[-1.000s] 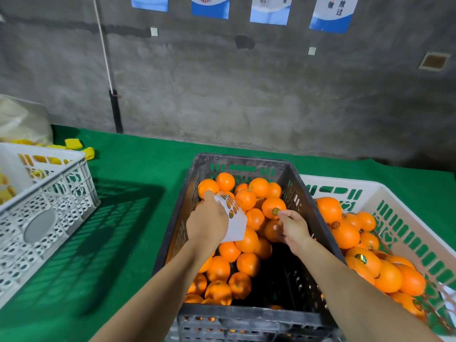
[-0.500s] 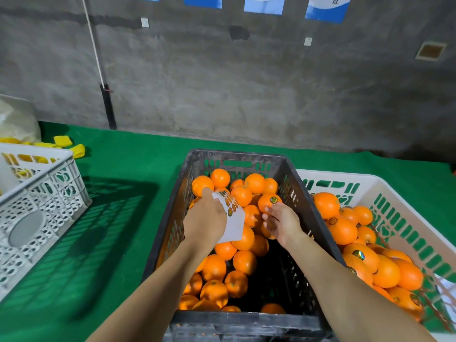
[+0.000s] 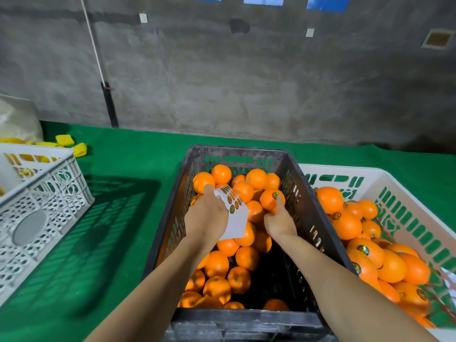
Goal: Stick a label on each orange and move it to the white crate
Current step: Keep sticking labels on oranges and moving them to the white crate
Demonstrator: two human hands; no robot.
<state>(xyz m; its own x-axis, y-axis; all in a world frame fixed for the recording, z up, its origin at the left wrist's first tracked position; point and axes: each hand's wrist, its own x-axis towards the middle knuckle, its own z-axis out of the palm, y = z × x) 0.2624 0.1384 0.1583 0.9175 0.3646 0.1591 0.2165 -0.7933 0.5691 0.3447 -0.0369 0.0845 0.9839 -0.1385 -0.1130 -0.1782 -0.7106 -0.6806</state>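
Gripping orange [image 3: 270, 197] — right hand [image 3: 280, 222], fingertips hidden

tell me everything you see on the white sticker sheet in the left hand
The white sticker sheet is glossy-looking backing paper, curved, gripped by the left hand near its top. Small round gold-and-dark stickers sit in rows on its upper part; the lower part is bare white. It hangs over the oranges in the black plastic crate; contact with them cannot be told. The right hand, gripping a labelled orange, is apart from it.
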